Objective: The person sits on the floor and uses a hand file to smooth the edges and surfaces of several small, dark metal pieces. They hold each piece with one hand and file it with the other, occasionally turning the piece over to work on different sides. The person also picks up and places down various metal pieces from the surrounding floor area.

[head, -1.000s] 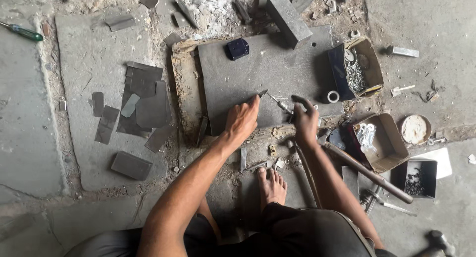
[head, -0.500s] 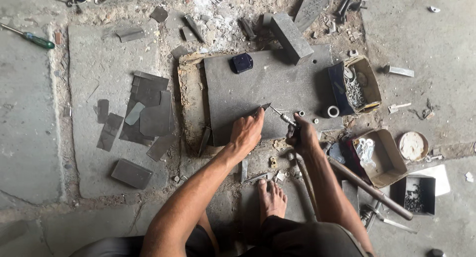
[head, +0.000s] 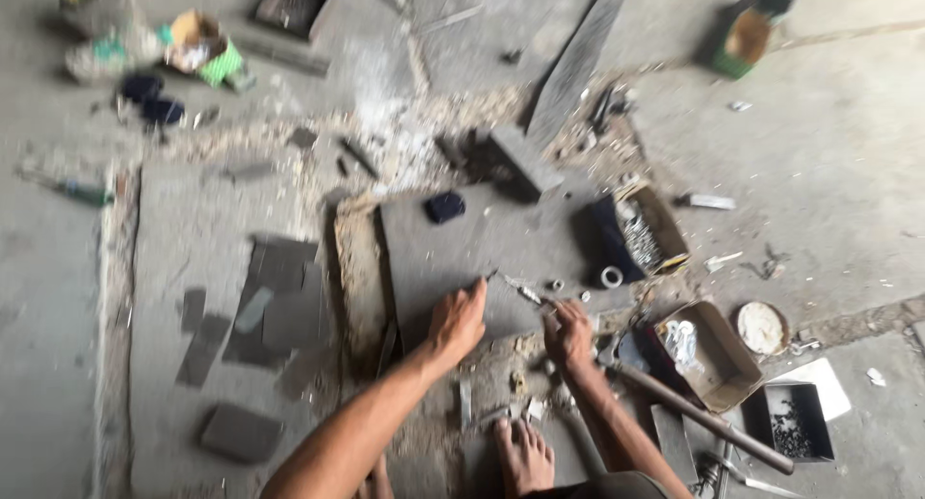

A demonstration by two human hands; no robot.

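Slab (head: 482, 258), dark and flat, lies on the floor (head: 829, 152). Since a second ago the view has swung up; both hands have stayed put. Left hand (head: 458, 324) presses flat at the slab's six o'clock edge, fingers spread. Right hand (head: 568, 333) pinches one thin tool (head: 520, 289). Three open boxes sit at three o'clock, one foot (head: 523, 456) below.

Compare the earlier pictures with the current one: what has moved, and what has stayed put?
Mainly the view shifted: everything sits lower in the picture, baring more floor beyond. The left hand still presses on the dark slab. The right hand still holds a thin metal tool at the slab's near edge. The boxes of hardware kept their places. Nothing was picked up or released.
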